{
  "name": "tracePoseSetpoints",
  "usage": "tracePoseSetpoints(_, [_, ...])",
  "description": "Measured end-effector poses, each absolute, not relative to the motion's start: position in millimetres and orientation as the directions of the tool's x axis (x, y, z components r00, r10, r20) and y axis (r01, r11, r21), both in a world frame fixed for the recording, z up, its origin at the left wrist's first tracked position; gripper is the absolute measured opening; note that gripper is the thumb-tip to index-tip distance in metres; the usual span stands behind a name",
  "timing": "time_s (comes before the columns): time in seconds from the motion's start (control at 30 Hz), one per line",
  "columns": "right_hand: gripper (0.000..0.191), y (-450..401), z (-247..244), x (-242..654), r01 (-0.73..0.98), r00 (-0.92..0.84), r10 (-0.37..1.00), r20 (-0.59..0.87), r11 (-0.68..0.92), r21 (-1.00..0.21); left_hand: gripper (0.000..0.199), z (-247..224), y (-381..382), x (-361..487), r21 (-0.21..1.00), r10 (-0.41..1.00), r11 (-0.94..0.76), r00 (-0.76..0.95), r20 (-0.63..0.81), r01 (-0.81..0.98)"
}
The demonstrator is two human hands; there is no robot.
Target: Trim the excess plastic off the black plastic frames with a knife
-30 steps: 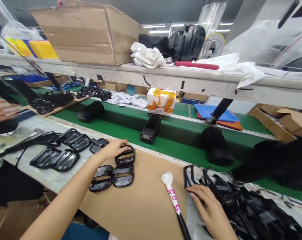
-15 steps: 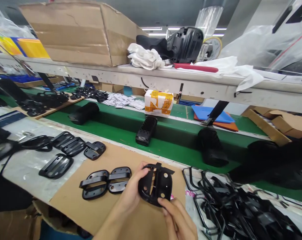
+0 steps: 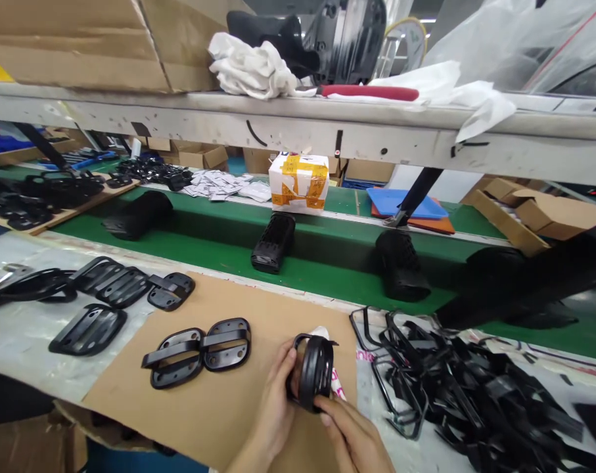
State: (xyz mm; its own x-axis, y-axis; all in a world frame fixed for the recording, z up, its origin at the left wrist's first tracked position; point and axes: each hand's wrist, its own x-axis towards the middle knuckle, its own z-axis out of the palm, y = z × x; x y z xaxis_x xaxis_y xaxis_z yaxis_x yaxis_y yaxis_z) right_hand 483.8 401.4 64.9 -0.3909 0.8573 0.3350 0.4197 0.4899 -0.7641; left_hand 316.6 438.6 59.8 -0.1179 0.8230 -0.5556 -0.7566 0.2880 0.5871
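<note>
Both hands hold a black plastic plate with a strap-like bar point(image 3: 313, 373) above the cardboard sheet point(image 3: 189, 427). It is turned nearly edge-on, so most of its face is hidden. My left hand point(image 3: 276, 401) grips its left side, thumb near the top. At the lower edge, the fingers of my right hand point(image 3: 354, 430) are closed on it. Two similar plates lie side by side on the cardboard, a left plate point(image 3: 177, 358) and a right plate point(image 3: 227, 343), each crossed by a bar.
More black plates point(image 3: 88, 328) lie on the left. A heap of black bars and straps point(image 3: 489, 394) covers the right side. Behind, a green conveyor point(image 3: 322, 263) carries black housings point(image 3: 274, 243). Overhead runs a shelf edge point(image 3: 302, 131) holding a cardboard box point(image 3: 81, 46) and white gloves point(image 3: 253, 69).
The held plate has turned from showing its holed face to nearly edge-on, both hands keeping hold. My view has tilted down and shifted, so the shelf and bench appear higher and farther left.
</note>
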Motion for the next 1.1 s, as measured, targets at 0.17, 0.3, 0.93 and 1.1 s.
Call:
tracePoseSetpoints(0.17, [0.048,396.0,67.2,486.7,0.467,-0.452,0.839,0.304,0.513,-0.720,0.068,65.6,435.6,312.1,0.588,0.845,0.364,-0.010,-0.535,-0.722])
tracePoseSetpoints(0.3, [0.038,390.0,61.4,487.3,0.440,-0.408,0.860,0.307,0.480,-0.759,0.073,65.5,427.6,307.2,0.568,0.819,0.449,0.064,-0.570,-0.690])
tracePoseSetpoints(0.93, [0.104,375.7,54.4,475.5,0.201,-0.106,0.978,0.178,0.197,-0.960,0.053,54.1,384.0,313.9,0.846,0.884,0.439,-0.026,-0.468,-0.304])
tracePoseSetpoints(1.1, [0.070,380.6,63.6,471.8,0.223,-0.136,0.988,0.071,0.101,-0.969,0.062,55.9,384.1,312.3,0.783,0.850,0.491,0.014,-0.526,-0.381])
